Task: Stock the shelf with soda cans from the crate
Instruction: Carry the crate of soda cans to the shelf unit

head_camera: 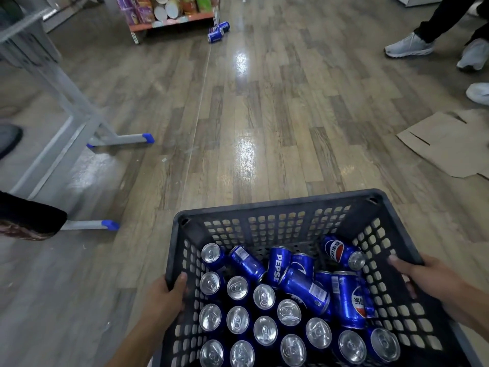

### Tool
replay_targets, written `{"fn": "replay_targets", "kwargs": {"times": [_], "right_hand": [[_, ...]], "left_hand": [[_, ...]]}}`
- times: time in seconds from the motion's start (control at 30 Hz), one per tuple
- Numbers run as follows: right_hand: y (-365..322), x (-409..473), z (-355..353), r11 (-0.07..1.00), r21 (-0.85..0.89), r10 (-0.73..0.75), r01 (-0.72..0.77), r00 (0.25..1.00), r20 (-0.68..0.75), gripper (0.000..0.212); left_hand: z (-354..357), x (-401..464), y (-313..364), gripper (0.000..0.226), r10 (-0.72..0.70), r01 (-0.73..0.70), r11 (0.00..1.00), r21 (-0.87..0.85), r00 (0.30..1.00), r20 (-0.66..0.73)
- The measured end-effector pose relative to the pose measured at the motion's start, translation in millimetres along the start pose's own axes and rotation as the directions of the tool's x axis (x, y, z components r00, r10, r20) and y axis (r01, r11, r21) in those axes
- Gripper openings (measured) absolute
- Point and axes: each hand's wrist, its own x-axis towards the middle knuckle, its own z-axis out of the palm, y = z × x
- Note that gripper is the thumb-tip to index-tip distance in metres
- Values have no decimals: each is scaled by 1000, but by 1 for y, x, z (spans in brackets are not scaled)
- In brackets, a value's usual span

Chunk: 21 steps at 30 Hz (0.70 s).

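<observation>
Crate (277, 205) of soda cans (264, 329) between both gripping hands

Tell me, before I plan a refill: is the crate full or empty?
Partly full: Pepsi cans cover the crate bottom, well below its rim.

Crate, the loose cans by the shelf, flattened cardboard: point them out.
crate (277, 201), head view, far rim.
loose cans (214, 36), head view, side of nearest can on the floor.
cardboard (447, 144), head view, flat middle panel.

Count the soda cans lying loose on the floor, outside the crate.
3 can be made out: blue cans lie clustered on the wooden floor by the right foot of the snack shelf, far ahead of the crate. They overlap, so another may be hidden.
</observation>
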Motion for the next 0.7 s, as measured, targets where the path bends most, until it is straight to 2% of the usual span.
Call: {"fn": "replay_targets", "kwargs": {"times": [0.07, 0.13, 0.17, 0.3, 0.5, 0.7], "right_hand": [[3, 0, 2, 998, 4, -58, 58, 998, -20, 15], [4, -2, 3, 995, 40, -90, 91, 996, -26, 7], [5, -1, 4, 995, 47, -91, 93, 995, -32, 9], [3, -1, 7, 996, -16, -93, 92, 992, -84, 35], [0, -4, 9, 996, -5, -88, 88, 992, -94, 34], [-2, -7, 0, 999, 1, -44, 44, 999, -22, 36]], "left_hand": [[3, 0, -2, 35, 35, -33, 997, 70, 999, -37], [5, 2, -7, 35, 81, -77, 995, 61, 995, -57], [5, 3, -9, 35, 94, -90, 994, 68, 993, -66], [3, 19, -25, 41, 121, -112, 987, 115, 989, -81], [0, 23, -32, 40, 167, -157, 977, 142, 984, -60], [2, 16, -22, 36, 124, -123, 992, 10, 992, -24]]}}
